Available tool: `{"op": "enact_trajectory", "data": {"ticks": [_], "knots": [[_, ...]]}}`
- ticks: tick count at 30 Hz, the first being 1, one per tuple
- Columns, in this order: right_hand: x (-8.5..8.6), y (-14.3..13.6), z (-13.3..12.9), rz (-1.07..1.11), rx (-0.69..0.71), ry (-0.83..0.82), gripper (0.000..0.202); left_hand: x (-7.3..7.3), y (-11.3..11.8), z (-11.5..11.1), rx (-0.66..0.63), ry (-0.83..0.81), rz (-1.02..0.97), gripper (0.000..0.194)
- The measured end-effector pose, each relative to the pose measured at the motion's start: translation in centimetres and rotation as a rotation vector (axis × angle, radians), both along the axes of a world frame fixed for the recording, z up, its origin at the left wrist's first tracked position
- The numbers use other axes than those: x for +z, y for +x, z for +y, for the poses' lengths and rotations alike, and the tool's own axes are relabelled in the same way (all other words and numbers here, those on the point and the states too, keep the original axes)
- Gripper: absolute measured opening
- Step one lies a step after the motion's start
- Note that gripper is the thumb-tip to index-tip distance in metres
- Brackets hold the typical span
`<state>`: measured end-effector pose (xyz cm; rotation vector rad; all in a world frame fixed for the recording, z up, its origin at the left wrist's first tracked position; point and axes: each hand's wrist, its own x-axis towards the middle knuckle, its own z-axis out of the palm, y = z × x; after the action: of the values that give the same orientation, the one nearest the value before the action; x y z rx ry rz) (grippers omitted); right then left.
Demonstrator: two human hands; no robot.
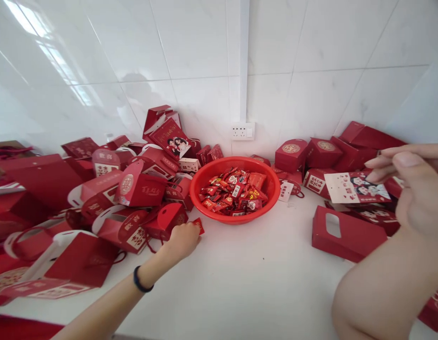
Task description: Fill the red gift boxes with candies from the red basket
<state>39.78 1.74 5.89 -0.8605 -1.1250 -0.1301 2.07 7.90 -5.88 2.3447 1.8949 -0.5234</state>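
My left hand point(185, 240) reaches in from the lower left, its fingers closed on a small red candy packet point(199, 225) just below the basket. Beside that hand stands a red gift box point(166, 221) with a rounded top. The red plastic basket point(236, 219) holds many wrapped candies point(236, 191). On the right, my right hand point(419, 182) is raised with its fingers stretched out and apart. Its fingertips overlap the edge of a white and red cartoon-couple box point(358, 187); whether they touch it I cannot tell.
Many red gift boxes point(109, 189) are heaped on the left of the white table point(240, 278). More lie on the right, one a red box with an oval opening point(353, 241). Behind is a tiled wall point(197, 52) with a socket panel point(242, 131).
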Motion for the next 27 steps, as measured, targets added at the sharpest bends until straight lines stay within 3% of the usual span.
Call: {"op": "enact_trajectory", "data": {"ticks": [3,10,16,19,22,25,27], "knots": [[0.1,-0.6,-0.2,0.007,0.010,0.054,0.009,-0.4,0.7,0.2,0.028,0.016,-0.029,0.025],[0.0,-0.6,-0.2,-0.007,-0.002,0.007,0.011,0.0,1.6,0.6,0.117,0.051,-0.031,0.038],[-0.1,-0.4,0.1,-0.027,-0.006,-0.032,0.009,-0.3,1.0,0.6,-0.068,-0.068,-0.120,0.025],[-0.2,-0.5,0.3,-0.015,-0.019,-0.079,0.007,1.4,0.9,0.0,-0.252,-0.247,-0.328,0.012],[-0.2,-0.9,0.5,-0.006,-0.017,-0.122,0.005,4.3,1.2,-0.4,-0.432,-0.361,-0.582,0.008],[0.0,-1.4,0.5,-0.014,-0.028,-0.167,0.003,7.0,1.8,0.8,-0.462,-0.160,-0.763,0.023],[0.2,-1.6,0.4,-0.046,-0.043,-0.187,0.003,7.8,2.4,2.6,-0.420,0.030,-0.822,0.025]]}}
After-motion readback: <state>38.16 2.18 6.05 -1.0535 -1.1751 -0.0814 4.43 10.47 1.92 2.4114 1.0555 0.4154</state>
